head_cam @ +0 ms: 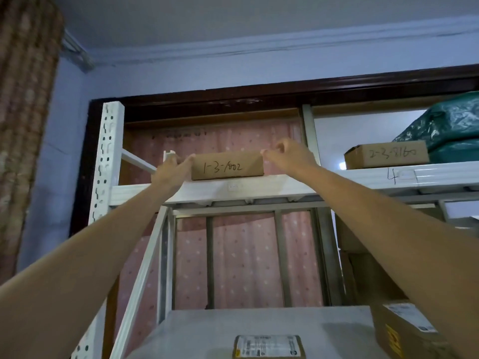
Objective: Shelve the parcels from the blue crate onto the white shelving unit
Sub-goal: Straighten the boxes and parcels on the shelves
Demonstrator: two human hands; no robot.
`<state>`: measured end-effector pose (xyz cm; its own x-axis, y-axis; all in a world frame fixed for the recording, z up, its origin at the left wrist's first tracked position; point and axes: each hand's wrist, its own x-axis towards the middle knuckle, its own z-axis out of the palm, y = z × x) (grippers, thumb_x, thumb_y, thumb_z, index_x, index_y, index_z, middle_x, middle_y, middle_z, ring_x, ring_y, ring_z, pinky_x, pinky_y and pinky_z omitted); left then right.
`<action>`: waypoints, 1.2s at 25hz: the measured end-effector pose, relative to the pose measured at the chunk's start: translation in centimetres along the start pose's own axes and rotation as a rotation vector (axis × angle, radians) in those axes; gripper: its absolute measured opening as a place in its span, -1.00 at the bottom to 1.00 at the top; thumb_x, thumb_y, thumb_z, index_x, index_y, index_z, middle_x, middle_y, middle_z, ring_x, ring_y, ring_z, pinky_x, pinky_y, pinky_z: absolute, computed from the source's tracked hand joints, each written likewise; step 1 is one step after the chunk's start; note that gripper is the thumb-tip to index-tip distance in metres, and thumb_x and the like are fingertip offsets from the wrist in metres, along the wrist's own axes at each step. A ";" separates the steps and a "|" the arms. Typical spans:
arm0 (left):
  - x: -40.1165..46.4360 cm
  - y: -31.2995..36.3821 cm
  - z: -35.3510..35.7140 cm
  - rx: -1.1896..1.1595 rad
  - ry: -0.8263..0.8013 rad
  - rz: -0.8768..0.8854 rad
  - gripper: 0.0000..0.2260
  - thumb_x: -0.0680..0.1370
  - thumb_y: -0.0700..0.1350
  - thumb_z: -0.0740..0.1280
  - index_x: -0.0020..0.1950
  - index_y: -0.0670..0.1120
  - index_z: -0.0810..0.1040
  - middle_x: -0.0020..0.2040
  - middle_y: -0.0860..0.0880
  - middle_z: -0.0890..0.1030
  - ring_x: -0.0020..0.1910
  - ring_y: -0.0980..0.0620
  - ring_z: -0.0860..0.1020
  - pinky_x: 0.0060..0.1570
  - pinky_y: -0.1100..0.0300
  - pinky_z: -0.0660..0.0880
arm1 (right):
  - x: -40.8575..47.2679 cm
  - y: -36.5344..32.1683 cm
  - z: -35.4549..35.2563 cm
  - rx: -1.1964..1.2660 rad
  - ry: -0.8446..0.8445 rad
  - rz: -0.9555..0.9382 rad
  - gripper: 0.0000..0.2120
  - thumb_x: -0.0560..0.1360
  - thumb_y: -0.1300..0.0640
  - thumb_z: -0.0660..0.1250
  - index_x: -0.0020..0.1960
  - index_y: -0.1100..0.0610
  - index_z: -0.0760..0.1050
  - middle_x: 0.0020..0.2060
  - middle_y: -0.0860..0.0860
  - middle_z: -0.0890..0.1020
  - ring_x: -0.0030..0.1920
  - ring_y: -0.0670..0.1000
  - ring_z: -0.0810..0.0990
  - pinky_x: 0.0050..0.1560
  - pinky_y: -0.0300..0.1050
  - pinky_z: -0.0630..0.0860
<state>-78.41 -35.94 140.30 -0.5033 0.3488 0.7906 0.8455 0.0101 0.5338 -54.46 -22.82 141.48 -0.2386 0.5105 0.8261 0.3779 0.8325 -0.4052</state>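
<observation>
A flat cardboard parcel point(227, 166) marked "1-3-1002" or similar sat on the top level of the white shelving unit point(259, 189), directly between the person's 2 raised hands. The left hand point(172, 170) lay against the parcel's left end with fingers stretched out and touching it. The right hand point(287, 154) had its fingers curled, pinching the upper right corner.

To the right, on a neighbouring top shelf, stood a second box point(386, 154) with handwriting, and a crumpled green bag point(448, 125) behind it. Below, a labelled parcel point(269, 347) lay on the lower shelf, with another brown box point(407, 330) to its right. A pink dotted curtain point(246, 255) hung behind the frame.

The held parcel's long axis ran left to right along the shelf edge, its written side facing the person.
</observation>
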 end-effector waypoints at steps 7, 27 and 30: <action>2.7 -3.9 2.7 0.295 -0.065 0.071 -0.34 0.53 0.40 -0.10 0.31 0.01 0.48 0.28 -0.15 0.52 0.35 -0.19 0.38 0.37 -0.14 0.10 | 1.1 1.2 3.4 0.008 -0.048 0.236 -0.05 0.17 -0.54 0.26 0.33 0.09 0.47 0.33 0.06 0.52 0.28 0.16 0.50 0.28 0.11 0.44; 3.0 -3.9 3.3 0.278 0.055 0.107 -0.55 0.52 0.32 0.12 -0.14 -0.05 0.50 -0.14 -0.05 0.57 0.02 -0.10 0.47 0.21 -0.03 0.23 | 1.8 2.1 3.8 -0.026 0.076 0.198 -0.48 0.36 -0.29 0.41 0.07 0.11 0.57 -0.05 -0.01 0.59 0.01 0.05 0.54 0.04 -0.06 0.47; 3.2 -4.0 3.2 0.249 0.030 0.101 -0.53 0.52 0.32 0.13 -0.08 -0.07 0.54 -0.11 -0.06 0.58 0.03 -0.10 0.46 0.22 -0.03 0.22 | 1.9 2.3 4.0 -0.045 0.071 0.198 -0.40 0.31 -0.35 0.38 0.12 0.10 0.57 0.02 -0.01 0.61 0.09 0.07 0.55 0.13 0.00 0.50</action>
<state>-82.84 -31.86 139.67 -0.4162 0.3315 0.8467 0.9076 0.2079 0.3647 -57.64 -19.07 140.58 -0.0926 0.6452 0.7584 0.4507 0.7063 -0.5459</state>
